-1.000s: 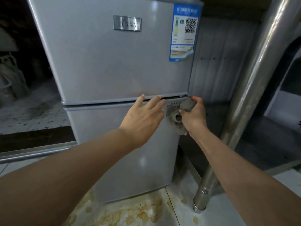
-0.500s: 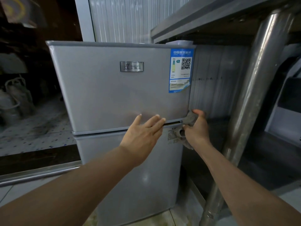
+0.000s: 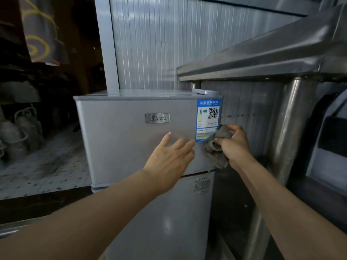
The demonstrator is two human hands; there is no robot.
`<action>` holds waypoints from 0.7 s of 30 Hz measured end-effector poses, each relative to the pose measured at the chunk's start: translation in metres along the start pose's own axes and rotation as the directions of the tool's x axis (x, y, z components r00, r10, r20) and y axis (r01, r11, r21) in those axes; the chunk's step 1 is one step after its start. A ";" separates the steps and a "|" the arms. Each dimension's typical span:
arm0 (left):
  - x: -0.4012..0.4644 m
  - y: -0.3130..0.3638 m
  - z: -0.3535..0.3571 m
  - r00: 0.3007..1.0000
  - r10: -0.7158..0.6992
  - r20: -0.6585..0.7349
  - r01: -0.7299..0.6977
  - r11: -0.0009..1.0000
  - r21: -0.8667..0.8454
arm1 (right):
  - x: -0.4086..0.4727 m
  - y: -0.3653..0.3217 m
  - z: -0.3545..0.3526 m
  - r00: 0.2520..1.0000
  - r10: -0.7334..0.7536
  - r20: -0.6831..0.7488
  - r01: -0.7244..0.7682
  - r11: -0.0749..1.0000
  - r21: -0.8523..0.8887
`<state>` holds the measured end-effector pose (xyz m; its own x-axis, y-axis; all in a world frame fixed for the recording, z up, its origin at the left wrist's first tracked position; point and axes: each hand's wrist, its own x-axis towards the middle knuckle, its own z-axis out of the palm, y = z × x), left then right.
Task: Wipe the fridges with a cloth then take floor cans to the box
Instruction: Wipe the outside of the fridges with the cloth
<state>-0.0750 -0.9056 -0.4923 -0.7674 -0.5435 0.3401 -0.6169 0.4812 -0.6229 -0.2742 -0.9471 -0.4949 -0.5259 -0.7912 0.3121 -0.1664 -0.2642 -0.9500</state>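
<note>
A small silver two-door fridge (image 3: 122,139) stands in front of me, with a blue energy label (image 3: 207,117) at the upper door's right corner. My right hand (image 3: 234,147) grips a crumpled grey cloth (image 3: 216,147) against the right edge of the upper door, just below the label. My left hand (image 3: 169,160) lies flat on the upper door with straight fingers, just left of the cloth. No cans or box are in view.
A steel table edge (image 3: 262,61) and its thick round leg (image 3: 289,128) stand close on the right. A ribbed metal wall (image 3: 159,44) rises behind the fridge. Dark bags (image 3: 22,132) sit on speckled floor at the left.
Both hands have moved up from the seam between the doors onto the upper door. The cloth now sits beside the blue label. The camera has tilted upward.
</note>
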 end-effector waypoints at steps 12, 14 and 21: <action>-0.003 -0.051 -0.038 0.995 -0.096 -0.013 0.096 0.991 0.094 | 0.006 -0.079 0.022 0.988 -0.031 -0.152 0.050 0.991 0.125; -0.006 -0.052 -0.040 0.994 -0.111 -0.006 0.111 0.991 0.080 | 0.001 -0.078 0.023 0.986 -0.048 -0.162 0.068 0.990 0.122; -0.023 -0.054 -0.047 0.981 -0.181 -0.065 0.180 0.983 -0.023 | -0.037 -0.075 0.020 0.975 -0.122 -0.186 0.153 0.975 0.162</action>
<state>-0.0324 -0.8867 -0.4329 -0.6526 -0.5758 0.4924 -0.7488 0.3910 -0.5352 -0.2258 -0.9090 -0.4349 -0.6473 -0.6367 0.4190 -0.1079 -0.4676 -0.8773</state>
